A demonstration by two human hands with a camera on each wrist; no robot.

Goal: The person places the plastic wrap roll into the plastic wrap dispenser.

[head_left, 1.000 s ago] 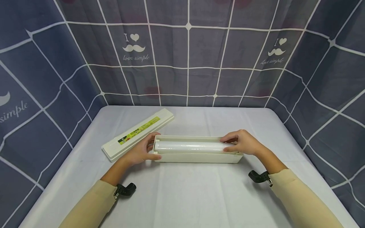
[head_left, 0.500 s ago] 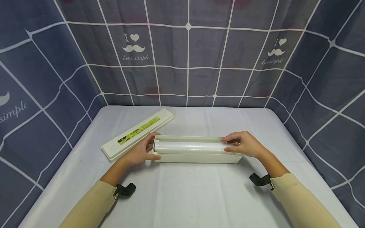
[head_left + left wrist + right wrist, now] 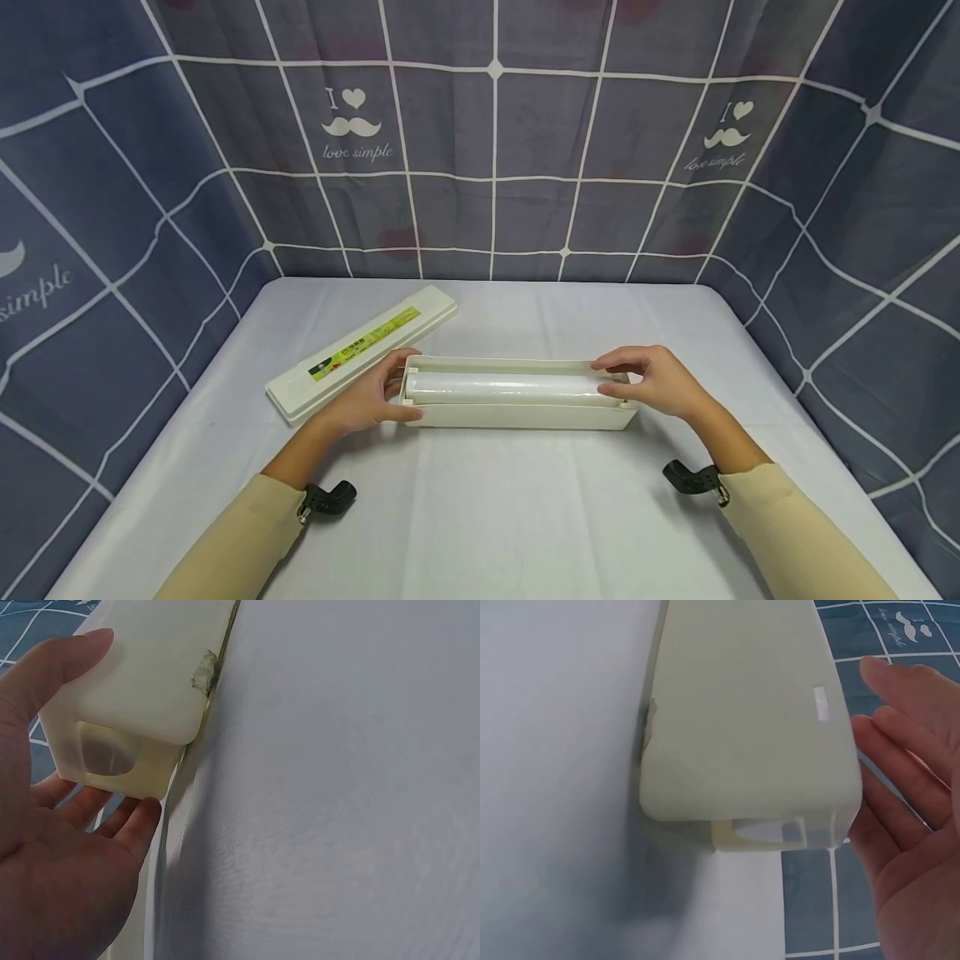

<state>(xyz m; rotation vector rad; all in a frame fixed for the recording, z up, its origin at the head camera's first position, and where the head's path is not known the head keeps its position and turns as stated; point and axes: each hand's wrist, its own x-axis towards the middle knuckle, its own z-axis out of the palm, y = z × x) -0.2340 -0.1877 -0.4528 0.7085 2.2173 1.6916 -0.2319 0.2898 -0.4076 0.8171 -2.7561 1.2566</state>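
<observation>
A cream plastic-wrap box lies lengthwise on the table with its top uncovered. Inside it rests a shiny roll of plastic wrap. My left hand grips the box's left end, thumb on the front wall and fingers around the end, as the left wrist view also shows. At the other end, my right hand hovers with thumb and fingers spread, over the roll's right end. In the right wrist view those fingers are relaxed beside the box's upper edge; whether any touches it I cannot tell.
The long cream lid, with a green label, lies slanted behind the left hand. A white cloth covers the table. Checked grey-blue curtains stand at the back and both sides.
My right hand has drifted slightly to the right along the box, uncovering a little more of the roll's end. The left hand, box and lid have stayed nearly still.
</observation>
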